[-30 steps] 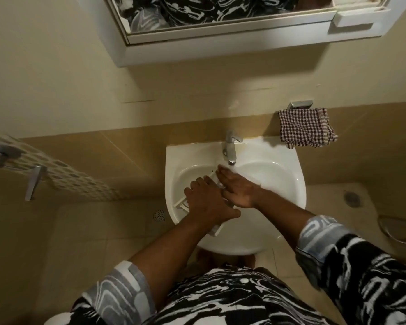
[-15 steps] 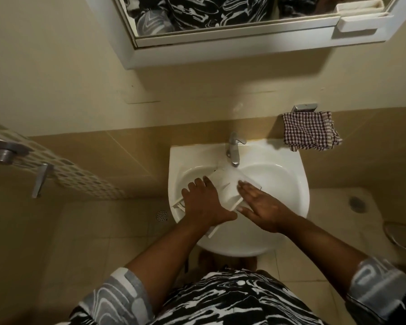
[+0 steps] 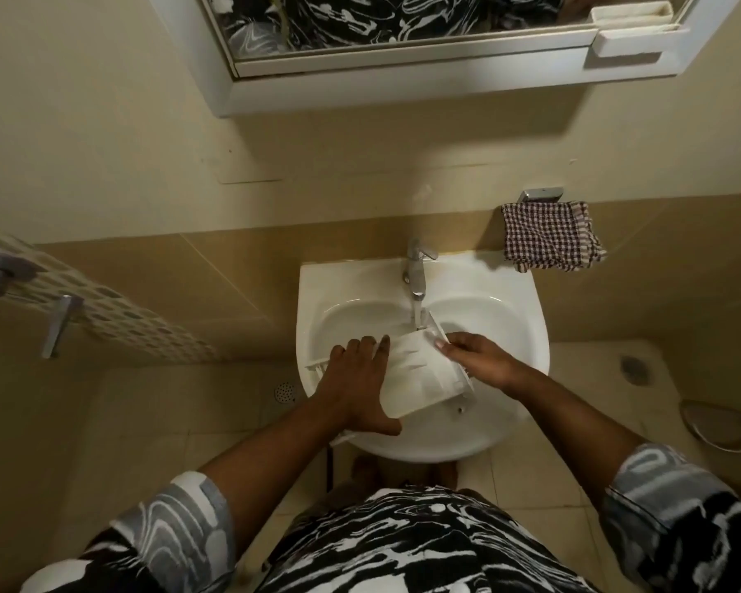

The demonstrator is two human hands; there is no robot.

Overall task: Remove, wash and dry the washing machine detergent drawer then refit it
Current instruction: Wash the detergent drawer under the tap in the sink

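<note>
Head view: left hand [image 3: 356,389] clasps boxy plastic drawer [image 3: 420,378] (in sink [image 3: 313,288]); right hand [image 3: 486,359] fingers [image 3: 451,341] seemingly pinch corner.

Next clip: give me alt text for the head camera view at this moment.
A person holds a white detergent drawer over a white sink, just below the tap, the left hand gripping its left end and the right hand pinching its edge near the tap. A checked cloth hangs to the right of the sink.
</note>
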